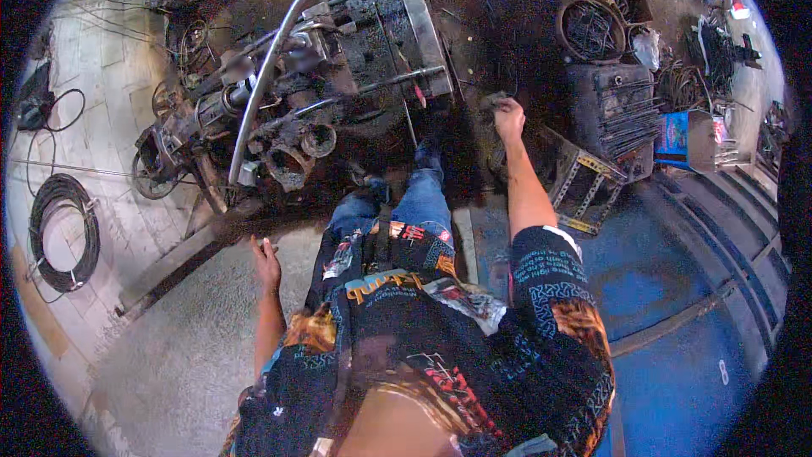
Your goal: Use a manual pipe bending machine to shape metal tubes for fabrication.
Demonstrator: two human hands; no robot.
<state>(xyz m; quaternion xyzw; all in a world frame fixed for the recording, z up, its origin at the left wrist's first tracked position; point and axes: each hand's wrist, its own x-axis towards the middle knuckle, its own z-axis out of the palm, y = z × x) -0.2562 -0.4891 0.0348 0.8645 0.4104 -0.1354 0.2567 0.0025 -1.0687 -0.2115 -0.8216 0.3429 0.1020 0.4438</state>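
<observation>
My right hand (508, 121) is stretched forward, its fingers closed round a dark, ragged clump (491, 102), too dark to name. It hangs over dark floor, right of a greasy machine (338, 51) with steel rods and a metal end plate (425, 30). My left hand (267, 263) hangs low at my left side, fingers apart and holding nothing. Beyond it, a long shiny metal bar (277, 55) slants up across the machine. Round, blackened metal parts (289, 166) sit at the machine's near end.
A metal frame with yellow slotted edges (584, 190) stands right of my right forearm, near a dark cabinet (605, 101). A round basket of thin metal pieces (565, 30) stands behind it, a blue box (673, 135) farther right. Coiled black cable (35, 233) lies on the left tiles.
</observation>
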